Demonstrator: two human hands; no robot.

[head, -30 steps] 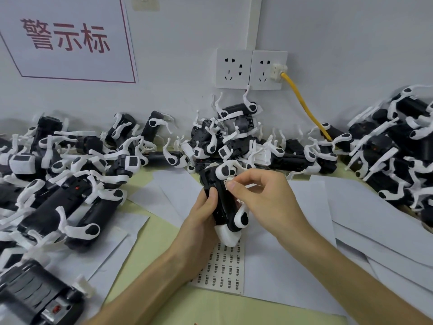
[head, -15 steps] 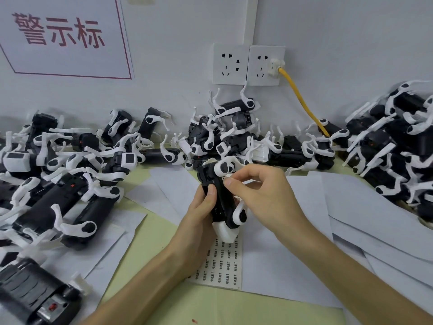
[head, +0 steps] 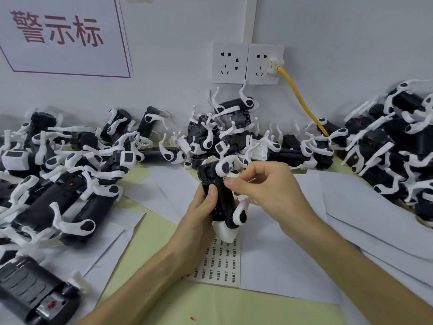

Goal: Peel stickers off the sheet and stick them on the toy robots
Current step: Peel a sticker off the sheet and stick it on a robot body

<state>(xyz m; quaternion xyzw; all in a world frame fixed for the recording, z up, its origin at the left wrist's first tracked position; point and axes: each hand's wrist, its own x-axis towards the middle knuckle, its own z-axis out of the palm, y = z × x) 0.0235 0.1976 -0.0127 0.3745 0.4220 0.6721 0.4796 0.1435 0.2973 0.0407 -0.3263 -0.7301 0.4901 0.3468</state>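
Counter: pale yellow-green counter (head: 210, 308), smooth and matt, with loose white paper sheets (head: 293, 249) lying flat across it.
Sticker sheet: a white backing sheet of small printed rectangular stickers (head: 221, 261), flat on the counter below your wrists. Its rows look nearly full, so I judge few are spent.
Left hand: your left hand (head: 199, 214) has its fingers wrapped round the body of a glossy black plastic toy robot with white jointed limbs (head: 221, 200), thumb on its front. It holds the toy robot upright above the sheet.
Right hand: your right hand (head: 264, 186) has its fingers curled, with thumb and forefinger tips closed on the toy robot's upper body beside a white shoulder disc. Any sticker under them is too small to make out.
Progress: you look to be pressing one sticker home.
Left to do: heaps of hard black-and-white robots (head: 70, 184), limbs tangled, crowd the left, far and right of the counter. Which ones already carry stickers, I cannot tell.
Wall: a plain grey wall with two white socket plates (head: 230, 63) and a yellow cable (head: 297, 92).
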